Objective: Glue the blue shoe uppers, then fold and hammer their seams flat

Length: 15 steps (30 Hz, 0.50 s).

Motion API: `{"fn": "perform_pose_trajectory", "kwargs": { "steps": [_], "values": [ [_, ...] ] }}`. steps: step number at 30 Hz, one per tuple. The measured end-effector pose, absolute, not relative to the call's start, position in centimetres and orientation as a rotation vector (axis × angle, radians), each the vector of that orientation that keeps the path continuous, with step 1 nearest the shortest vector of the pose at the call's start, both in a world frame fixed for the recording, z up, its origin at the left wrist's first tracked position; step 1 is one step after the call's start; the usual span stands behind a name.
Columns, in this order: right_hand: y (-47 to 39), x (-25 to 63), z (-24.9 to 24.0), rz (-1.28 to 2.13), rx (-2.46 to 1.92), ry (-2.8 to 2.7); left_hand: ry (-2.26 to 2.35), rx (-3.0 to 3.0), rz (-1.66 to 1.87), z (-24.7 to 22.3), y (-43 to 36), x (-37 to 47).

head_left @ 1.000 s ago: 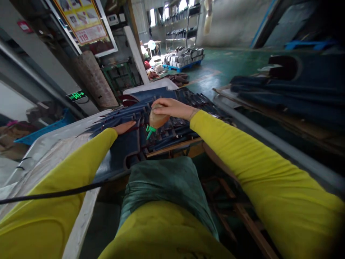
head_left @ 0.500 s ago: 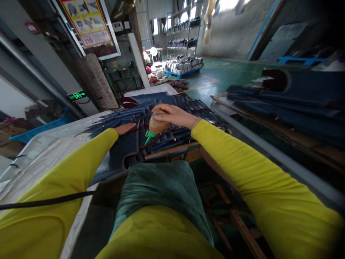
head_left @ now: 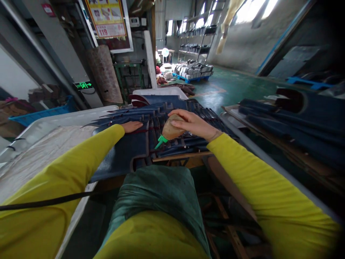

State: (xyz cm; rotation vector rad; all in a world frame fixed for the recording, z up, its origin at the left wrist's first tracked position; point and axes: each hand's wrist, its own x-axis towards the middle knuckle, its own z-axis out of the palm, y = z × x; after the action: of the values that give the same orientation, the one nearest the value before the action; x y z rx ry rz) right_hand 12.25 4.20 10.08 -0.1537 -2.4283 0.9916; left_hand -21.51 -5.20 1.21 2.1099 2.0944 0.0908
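My right hand (head_left: 190, 124) is wrapped round a squeeze bottle (head_left: 172, 128), a tan body with a green nozzle tilted down and to the left. Under the nozzle lie overlapping dark blue, leather-like pieces (head_left: 122, 153) with cut-out edges, fanned in rows across the work surface. My left hand (head_left: 132, 126) rests flat on the nearest piece, fingers stretched towards the right. Whether the nozzle tip touches a piece, I cannot tell.
To the right, more blue pieces (head_left: 285, 131) are piled beyond a grey rail (head_left: 248, 138). A white tub with a pale cloth (head_left: 45, 154) stands left. Farther off are a blue crate (head_left: 45, 113), a loaded blue pallet (head_left: 192, 78) and a shelf rack (head_left: 198, 45).
The view has shifted, so both hands and the pieces appear farther right. My right hand still grips the bottle, its nozzle now slanting more to the left. My left hand stays flat.
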Motion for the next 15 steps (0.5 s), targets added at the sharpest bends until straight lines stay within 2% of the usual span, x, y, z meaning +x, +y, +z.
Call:
{"fn": "perform_pose_trajectory", "kwargs": {
  "steps": [5, 15],
  "values": [
    [3.6, 11.9, 10.1, 1.005, -0.155, -2.471, 2.109, 2.134, 0.068, 1.2, -5.5, -21.7],
    [6.5, 8.7, 9.1, 0.791, -0.276, -2.425, 2.227, 2.086, 0.221, -0.2, -6.2, -21.7]
  ]
}}
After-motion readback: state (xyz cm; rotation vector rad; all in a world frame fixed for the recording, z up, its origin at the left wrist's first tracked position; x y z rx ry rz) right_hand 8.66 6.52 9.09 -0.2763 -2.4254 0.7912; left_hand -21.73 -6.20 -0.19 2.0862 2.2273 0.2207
